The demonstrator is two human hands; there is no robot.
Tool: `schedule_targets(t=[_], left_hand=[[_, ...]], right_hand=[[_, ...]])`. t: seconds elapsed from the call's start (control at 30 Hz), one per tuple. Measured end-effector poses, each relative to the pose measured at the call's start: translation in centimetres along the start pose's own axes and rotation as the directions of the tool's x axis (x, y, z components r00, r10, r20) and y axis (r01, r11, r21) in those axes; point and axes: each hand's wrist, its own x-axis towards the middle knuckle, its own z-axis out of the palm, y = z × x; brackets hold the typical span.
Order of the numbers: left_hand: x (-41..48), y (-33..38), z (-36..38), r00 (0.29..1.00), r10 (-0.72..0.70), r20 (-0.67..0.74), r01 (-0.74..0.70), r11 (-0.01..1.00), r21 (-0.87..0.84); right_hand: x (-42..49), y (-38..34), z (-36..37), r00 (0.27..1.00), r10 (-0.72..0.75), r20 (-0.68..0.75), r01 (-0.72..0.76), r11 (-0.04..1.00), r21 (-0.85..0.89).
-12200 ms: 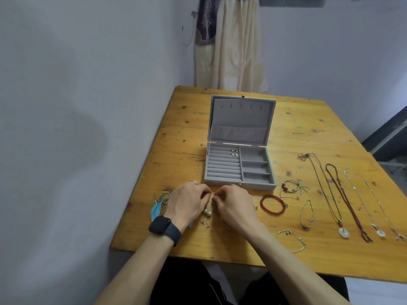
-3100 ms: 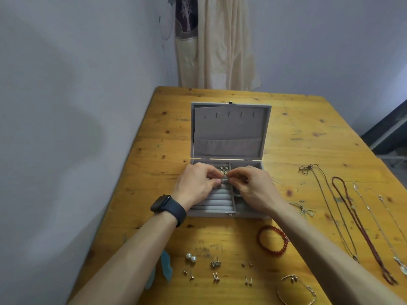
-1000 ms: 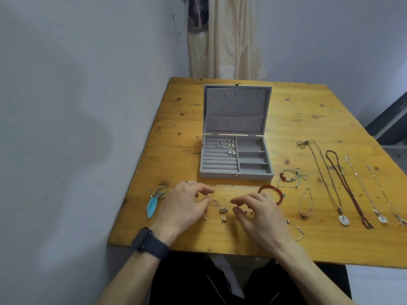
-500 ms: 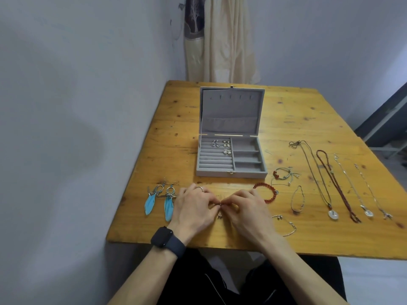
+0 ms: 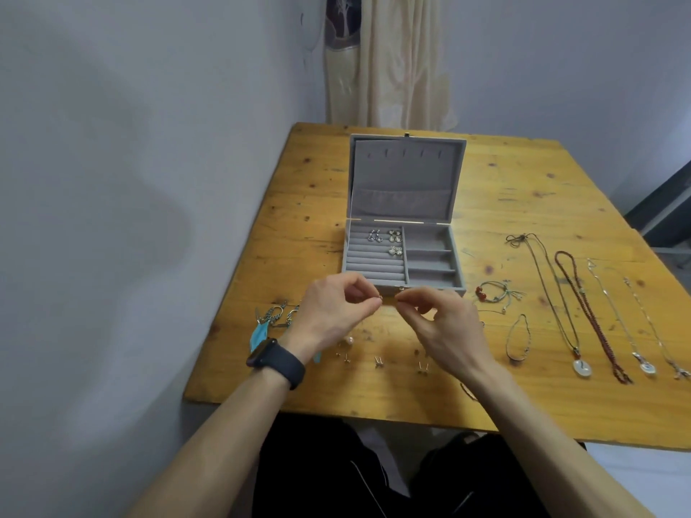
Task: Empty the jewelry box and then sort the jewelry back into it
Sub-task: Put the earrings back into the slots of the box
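Left hand [image 5: 332, 312] and right hand [image 5: 443, 323] pinch a tiny earring [image 5: 380, 298] between them, raised just before the open jewelry box [image 5: 405, 173]; seemingly light, slippery, easily bent — best gripped by its post.

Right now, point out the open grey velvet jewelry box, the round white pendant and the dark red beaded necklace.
Grey velvet jewelry box [image 5: 405, 177], head view, raised lid's bare lining.
Round white pendant [image 5: 582, 367], head view, disc centre.
Dark red beaded necklace [image 5: 598, 330], head view, lower strands.
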Motion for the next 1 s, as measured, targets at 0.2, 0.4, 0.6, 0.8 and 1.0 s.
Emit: schedule_targets(t=[0.2, 0.4, 0.6, 0.8, 1.0], left_hand=[[5.1, -1.0, -1.9, 0.996, -0.093, 0.004, 0.093, 0.996, -0.014], [9.8, -2.0, -1.7, 0.997, -0.081, 0.012, 0.078, 0.978, 0.194], [11.7, -2.9, 0.2, 0.994, -0.082, -0.074, 0.096, 0.974, 0.206], [11.4, -2.9, 1.1, 0.989, -0.083, -0.122, 0.11, 0.967, 0.23], [11.4, -2.4, 0.8, 0.979, -0.199, -0.048, 0.204, 0.955, 0.215]], right_hand=[[4.5, 0.9, -0.6, 1.0, 0.001, -0.013, -0.001, 1.0, -0.014], [9.0, 1.6, 1.0, 0.998, 0.05, 0.042, -0.039, 0.975, -0.217], [11.5, 2.1, 2.8, 0.997, 0.034, 0.076, -0.006, 0.937, -0.349], [12.1, 2.4, 3.5, 0.991, 0.048, 0.123, 0.009, 0.905, -0.425], [12.4, 2.0, 3.7, 0.985, 0.064, 0.162, 0.019, 0.885, -0.466]])
